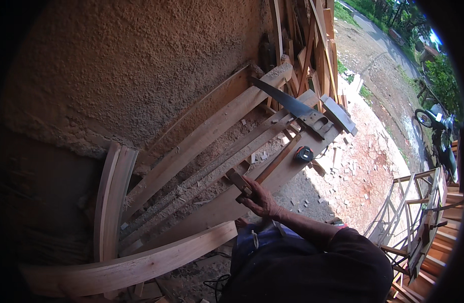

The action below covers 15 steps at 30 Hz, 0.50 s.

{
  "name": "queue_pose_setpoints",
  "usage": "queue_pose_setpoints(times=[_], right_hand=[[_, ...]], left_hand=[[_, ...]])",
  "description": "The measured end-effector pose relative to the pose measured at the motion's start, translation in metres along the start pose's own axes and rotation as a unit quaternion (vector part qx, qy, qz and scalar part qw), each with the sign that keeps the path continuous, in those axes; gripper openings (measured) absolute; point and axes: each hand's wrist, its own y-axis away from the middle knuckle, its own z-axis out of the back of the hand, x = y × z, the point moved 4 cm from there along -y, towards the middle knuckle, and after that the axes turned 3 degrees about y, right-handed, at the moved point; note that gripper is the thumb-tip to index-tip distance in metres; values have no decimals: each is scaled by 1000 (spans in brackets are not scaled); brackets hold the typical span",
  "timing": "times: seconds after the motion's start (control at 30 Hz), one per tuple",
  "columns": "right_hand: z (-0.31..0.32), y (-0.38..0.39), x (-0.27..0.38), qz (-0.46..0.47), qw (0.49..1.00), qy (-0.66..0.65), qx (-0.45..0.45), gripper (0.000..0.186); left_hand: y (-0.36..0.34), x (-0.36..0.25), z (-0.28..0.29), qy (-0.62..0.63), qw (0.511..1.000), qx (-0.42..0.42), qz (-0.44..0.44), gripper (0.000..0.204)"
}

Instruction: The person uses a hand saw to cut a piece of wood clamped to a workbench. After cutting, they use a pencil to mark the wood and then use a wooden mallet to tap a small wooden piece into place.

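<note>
My right hand (260,202) is closed around a short, dark wooden block (239,182) over the workbench's long pale board (204,214). A reddish strip of wood (275,164) lies along the board just beyond the hand. A black, orange-trimmed tape measure (304,154) rests farther along it. A handsaw (287,101) lies across the far end, its blade over a thick beam (207,131), beside a short grey-topped piece (338,113). A stack of boards (116,202) and a pale plank (131,267) are at the lower left. My left hand is not in view.
A rough plastered wall (141,60) bounds the left, with upright offcuts (318,50) leaning at its end. Wood chips (353,156) litter the sunlit ground. Wooden frames (414,202) stand at the right, near a parked motorcycle (439,131) beside a road (373,35).
</note>
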Motion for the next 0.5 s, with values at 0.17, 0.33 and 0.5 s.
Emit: queue_pose_setpoints(times=[0.17,0.33,0.5], right_hand=[[85,21,-75,-92,940,285,-166,72],[135,24,-127,-119,927,302,-187,71],[172,20,-153,-136,922,289,-218,73]], left_hand=[[-57,-73,-70,-137,981,117,-73,75],[-26,-122,-154,-266,902,325,-102,74],[114,-59,-222,-172,845,507,-14,86]])
